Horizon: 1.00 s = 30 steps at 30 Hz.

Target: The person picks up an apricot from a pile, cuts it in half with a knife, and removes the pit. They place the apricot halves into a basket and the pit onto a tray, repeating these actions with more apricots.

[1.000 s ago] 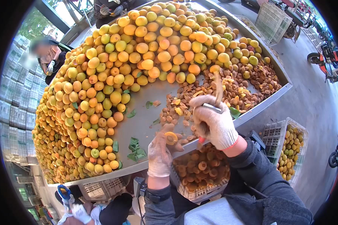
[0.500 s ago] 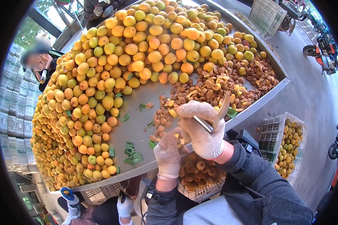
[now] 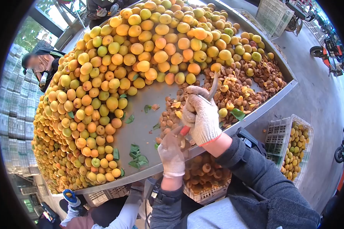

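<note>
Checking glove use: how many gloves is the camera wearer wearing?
2: one on the left hand, over the table's near edge; one on the right hand, above it and to the right in the picture. Both show.

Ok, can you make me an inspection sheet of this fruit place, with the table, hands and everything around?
Surface: grey metal table with a raised rim, partly bare.
Job's things: heap of whole fruit; pile of brown pits and scraps; curved tool.
Clutter: loose green leaves on the table.
Grippers: gloved right hand grips the curved tool; gloved left hand is close by, its hold too blurred to tell.
Cables: nothing clearly seen.
Surroundings: fruit crate on the floor, motorbike, another person.
</note>
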Each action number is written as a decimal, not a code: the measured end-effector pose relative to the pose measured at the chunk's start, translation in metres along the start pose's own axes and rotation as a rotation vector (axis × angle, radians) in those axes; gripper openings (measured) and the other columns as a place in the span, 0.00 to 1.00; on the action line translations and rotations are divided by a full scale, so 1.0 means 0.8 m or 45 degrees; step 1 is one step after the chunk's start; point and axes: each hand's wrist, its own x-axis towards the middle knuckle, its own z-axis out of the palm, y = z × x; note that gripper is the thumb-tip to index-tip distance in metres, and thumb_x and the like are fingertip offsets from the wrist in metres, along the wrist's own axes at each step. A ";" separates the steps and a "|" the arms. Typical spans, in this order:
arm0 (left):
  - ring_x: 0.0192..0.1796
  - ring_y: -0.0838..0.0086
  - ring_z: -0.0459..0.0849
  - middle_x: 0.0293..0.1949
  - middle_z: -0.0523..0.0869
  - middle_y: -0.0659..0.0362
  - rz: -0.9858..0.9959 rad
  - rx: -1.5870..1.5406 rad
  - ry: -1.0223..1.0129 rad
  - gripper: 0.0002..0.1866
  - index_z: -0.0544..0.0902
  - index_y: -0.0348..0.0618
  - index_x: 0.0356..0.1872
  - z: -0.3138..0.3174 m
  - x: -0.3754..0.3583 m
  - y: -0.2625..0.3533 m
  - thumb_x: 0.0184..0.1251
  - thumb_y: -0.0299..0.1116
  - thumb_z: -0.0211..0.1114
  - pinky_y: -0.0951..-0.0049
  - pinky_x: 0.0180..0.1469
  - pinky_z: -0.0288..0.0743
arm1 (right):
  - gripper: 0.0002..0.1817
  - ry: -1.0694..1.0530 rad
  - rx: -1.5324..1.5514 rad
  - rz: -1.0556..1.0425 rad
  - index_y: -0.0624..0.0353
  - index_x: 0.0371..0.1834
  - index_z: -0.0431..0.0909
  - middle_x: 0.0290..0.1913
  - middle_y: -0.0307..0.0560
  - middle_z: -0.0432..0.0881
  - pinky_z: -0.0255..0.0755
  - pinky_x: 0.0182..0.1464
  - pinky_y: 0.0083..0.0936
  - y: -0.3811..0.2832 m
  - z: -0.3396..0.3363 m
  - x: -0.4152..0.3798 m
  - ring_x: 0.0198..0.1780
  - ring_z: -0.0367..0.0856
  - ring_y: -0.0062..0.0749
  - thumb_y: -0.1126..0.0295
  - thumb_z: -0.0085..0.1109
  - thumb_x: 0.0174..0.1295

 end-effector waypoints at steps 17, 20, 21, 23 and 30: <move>0.26 0.76 0.78 0.34 0.81 0.58 -0.165 -0.376 -0.451 0.27 0.72 0.38 0.61 -0.038 0.005 0.005 0.72 0.49 0.56 0.77 0.26 0.73 | 0.10 0.079 0.357 0.239 0.51 0.48 0.75 0.21 0.35 0.63 0.53 0.16 0.16 0.006 -0.016 0.019 0.16 0.57 0.20 0.75 0.47 0.68; 0.28 0.76 0.78 0.36 0.81 0.57 -0.198 -0.528 -0.403 0.25 0.71 0.40 0.63 -0.040 0.011 -0.007 0.73 0.46 0.57 0.77 0.27 0.73 | 0.10 0.068 0.249 0.174 0.51 0.48 0.75 0.21 0.35 0.64 0.52 0.16 0.16 0.011 -0.013 0.015 0.16 0.57 0.19 0.76 0.47 0.68; 0.29 0.76 0.78 0.38 0.82 0.55 -0.245 -0.668 -0.355 0.25 0.69 0.41 0.64 -0.039 0.012 -0.007 0.73 0.44 0.57 0.77 0.27 0.72 | 0.10 0.067 0.252 0.173 0.51 0.48 0.75 0.21 0.35 0.64 0.52 0.16 0.16 0.007 -0.010 0.016 0.16 0.57 0.19 0.76 0.47 0.68; 0.34 0.73 0.81 0.42 0.82 0.53 -0.145 -0.696 -0.243 0.25 0.69 0.41 0.64 -0.037 0.018 -0.002 0.73 0.43 0.58 0.76 0.31 0.76 | 0.11 0.162 -0.022 -0.086 0.51 0.48 0.75 0.20 0.34 0.63 0.50 0.16 0.15 -0.003 0.002 0.017 0.16 0.57 0.18 0.77 0.47 0.67; 0.50 0.67 0.81 0.52 0.81 0.53 0.120 -0.301 -0.186 0.28 0.66 0.33 0.65 -0.063 0.028 0.006 0.71 0.41 0.60 0.67 0.55 0.77 | 0.12 -0.947 -1.794 -0.510 0.52 0.44 0.82 0.44 0.46 0.84 0.78 0.42 0.30 -0.002 -0.001 -0.025 0.39 0.84 0.41 0.75 0.58 0.57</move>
